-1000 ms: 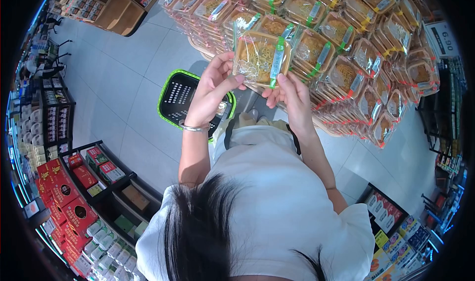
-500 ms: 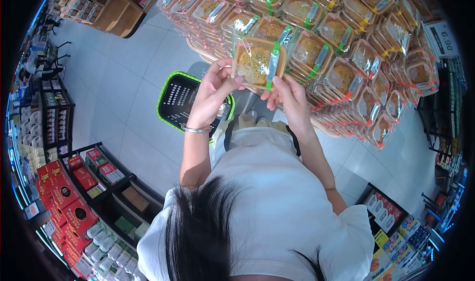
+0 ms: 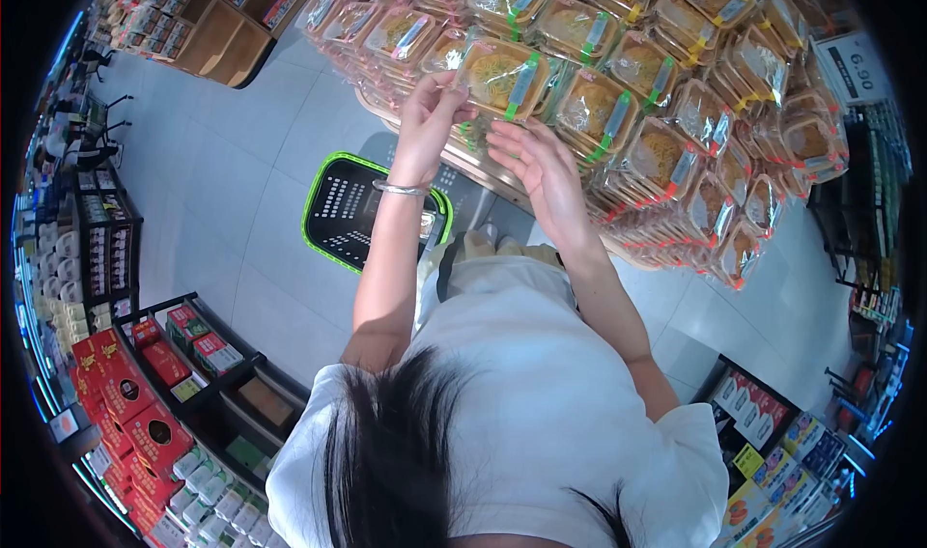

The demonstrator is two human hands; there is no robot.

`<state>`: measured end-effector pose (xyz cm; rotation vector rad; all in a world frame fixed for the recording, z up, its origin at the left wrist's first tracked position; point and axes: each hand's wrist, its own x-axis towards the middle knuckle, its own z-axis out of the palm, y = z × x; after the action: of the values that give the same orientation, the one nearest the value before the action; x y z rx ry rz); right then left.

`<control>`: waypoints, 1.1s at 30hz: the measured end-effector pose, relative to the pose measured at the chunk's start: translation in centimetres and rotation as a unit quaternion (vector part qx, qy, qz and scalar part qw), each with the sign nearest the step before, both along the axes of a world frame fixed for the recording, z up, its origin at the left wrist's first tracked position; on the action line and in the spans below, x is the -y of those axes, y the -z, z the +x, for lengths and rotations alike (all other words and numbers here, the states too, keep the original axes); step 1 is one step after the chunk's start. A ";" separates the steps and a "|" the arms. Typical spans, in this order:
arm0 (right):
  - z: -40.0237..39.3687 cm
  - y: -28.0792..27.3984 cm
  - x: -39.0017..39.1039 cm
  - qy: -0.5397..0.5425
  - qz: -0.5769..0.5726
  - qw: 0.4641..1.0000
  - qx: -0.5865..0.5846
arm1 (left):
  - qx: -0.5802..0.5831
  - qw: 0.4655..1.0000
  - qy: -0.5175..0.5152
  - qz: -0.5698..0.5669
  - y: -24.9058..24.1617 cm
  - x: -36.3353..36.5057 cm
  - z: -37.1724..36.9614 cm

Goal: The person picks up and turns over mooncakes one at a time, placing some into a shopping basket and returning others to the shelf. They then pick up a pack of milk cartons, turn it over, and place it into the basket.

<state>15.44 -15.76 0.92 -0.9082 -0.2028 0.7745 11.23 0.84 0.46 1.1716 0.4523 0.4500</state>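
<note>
A clear-wrapped tray of food [image 3: 499, 78] with a green-edged label strip is at the near edge of the stacked packs. My left hand [image 3: 432, 123], with a bracelet at the wrist, pinches its left corner. Just below the tray's lower right side is my right hand [image 3: 537, 162], its fingers spread and holding nothing. Beside the tray on the right lies a similar pack [image 3: 596, 113] with a green strip. More wrapped packs with yellow and red strips are piled behind and to the right.
A black basket with a green rim [image 3: 311, 200] stands on the floor at left. A price sign [image 3: 854, 70] is at the upper right. Red boxes [image 3: 154, 432] fill shelving at lower left. A wooden shelf unit [image 3: 227, 41] stands at upper left.
The held tray has moved forward onto the pile, away from my body. My right hand has let go of it and opened, while my left hand has moved forward with the tray.
</note>
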 end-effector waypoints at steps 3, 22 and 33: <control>-0.8 -0.2 -0.2 0.008 0.039 0.999 -0.005 | -0.002 1.000 0.002 -0.014 0.3 0.0 0.9; 0.0 0.3 -0.4 -0.030 0.091 0.993 -0.067 | -0.092 0.941 -0.001 0.325 2.8 -1.3 3.6; -0.1 0.5 -0.2 -0.052 0.086 0.993 -0.061 | -0.064 0.909 -0.066 0.406 3.6 -0.3 3.5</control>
<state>15.32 -15.60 0.44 -0.6898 -0.2072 0.8929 14.75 1.11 -3.13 1.9929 0.4712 0.7175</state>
